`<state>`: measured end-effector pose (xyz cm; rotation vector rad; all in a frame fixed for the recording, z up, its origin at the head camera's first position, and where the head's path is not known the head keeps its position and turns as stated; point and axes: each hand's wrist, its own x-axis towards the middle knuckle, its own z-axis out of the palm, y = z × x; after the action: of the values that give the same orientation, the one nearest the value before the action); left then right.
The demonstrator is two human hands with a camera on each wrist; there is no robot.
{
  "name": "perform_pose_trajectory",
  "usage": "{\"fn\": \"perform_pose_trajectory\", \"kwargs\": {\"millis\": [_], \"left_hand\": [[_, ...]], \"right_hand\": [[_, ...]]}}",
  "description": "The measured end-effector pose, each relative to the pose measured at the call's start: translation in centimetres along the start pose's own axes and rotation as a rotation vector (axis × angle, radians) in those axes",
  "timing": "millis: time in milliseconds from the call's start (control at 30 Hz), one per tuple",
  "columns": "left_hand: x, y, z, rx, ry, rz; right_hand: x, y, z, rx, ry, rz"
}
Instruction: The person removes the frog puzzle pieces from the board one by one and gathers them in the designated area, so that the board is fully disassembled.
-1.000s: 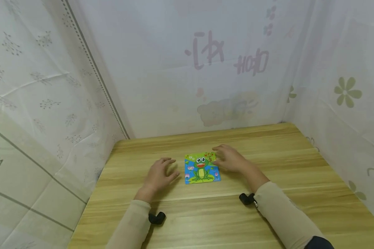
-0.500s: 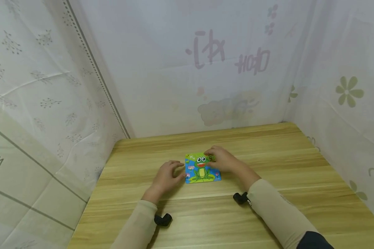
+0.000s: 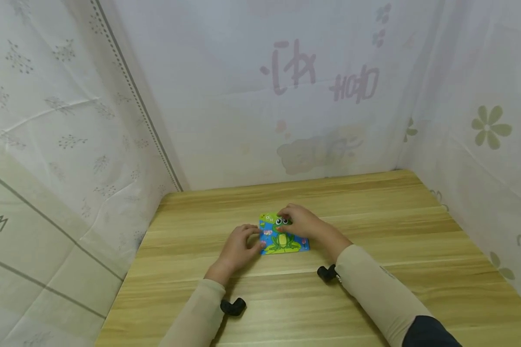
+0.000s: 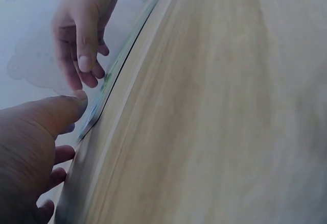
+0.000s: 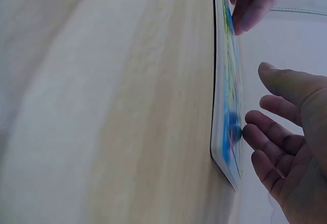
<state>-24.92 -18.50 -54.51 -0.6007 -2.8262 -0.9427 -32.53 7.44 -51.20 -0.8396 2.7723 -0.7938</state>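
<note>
A square picture board point(image 3: 283, 243) with a green frog on a blue and lime background lies flat on the wooden table. At its left edge is the left hand point(image 3: 239, 248), fingers loosely bent and thumb near the lower left side. The right hand point(image 3: 303, 222) hovers over the upper right part, hiding that corner, its fingers relaxed. In the right wrist view the board point(image 5: 227, 106) appears edge-on, with the right hand point(image 5: 296, 147) beside its face. The left wrist view has the left hand point(image 4: 30, 142) close to the board's near end; contact cannot be told.
The wooden table point(image 3: 191, 207) extends around the board. Printed white cloth point(image 3: 226, 96) hangs behind it and at both sides. A black wrist-mounted piece point(image 3: 233, 307) is on the left sleeve and another point(image 3: 327, 273) on the right.
The left hand has moved right to the board's left edge. My right hand has shifted left, further over the board. The board lies about where it was.
</note>
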Motion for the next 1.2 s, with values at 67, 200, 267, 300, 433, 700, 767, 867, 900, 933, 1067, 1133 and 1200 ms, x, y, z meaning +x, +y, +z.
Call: {"fn": "perform_pose_trajectory", "kwargs": {"millis": [67,200,267,300,433,700,767,867,900,933,1067,1133,1200], "left_hand": [[0.1,0.1,0.1,0.002,0.012,0.009],[0.1,0.0,0.4,0.011,0.026,0.023],[0.2,-0.1,0.6,0.019,0.033,0.032],[0.2,-0.1,0.7,0.020,0.036,0.035],[0.2,-0.1,0.9,0.010,0.045,0.031],[0.3,-0.5,1.3,0.011,0.055,0.032],[0.3,-0.5,1.4,0.020,0.051,0.035],[0.3,-0.6,1.4,0.030,0.041,0.033],[0.3,-0.7,1.5,0.033,0.042,0.037],[0.3,-0.7,1.5,0.039,0.041,0.037],[0.3,-0.7,1.6,0.056,0.047,0.043],[0.3,-0.7,1.6,0.063,0.049,0.044],[0.2,-0.7,1.6,0.066,0.053,0.044]], "right_hand": [[0.4,-0.1,0.1,0.001,-0.003,0.000],[1.1,-0.3,0.3,0.010,-0.013,0.010],[1.5,-0.4,0.4,0.015,-0.021,0.012],[1.7,-0.5,0.4,0.018,-0.023,0.010],[2.5,-0.6,0.7,0.036,-0.039,0.013],[3.2,-0.3,0.9,0.114,-0.063,0.066],[3.3,-0.2,0.9,0.127,-0.075,0.082],[3.4,-0.1,0.9,0.149,-0.085,0.098],[3.5,-0.1,0.9,0.155,-0.087,0.103],[3.5,0.0,1.0,0.155,-0.088,0.108],[3.8,0.0,1.1,0.139,-0.087,0.115],[3.8,-0.1,1.1,0.135,-0.091,0.121],[3.9,-0.2,1.0,0.134,-0.098,0.130]]}}
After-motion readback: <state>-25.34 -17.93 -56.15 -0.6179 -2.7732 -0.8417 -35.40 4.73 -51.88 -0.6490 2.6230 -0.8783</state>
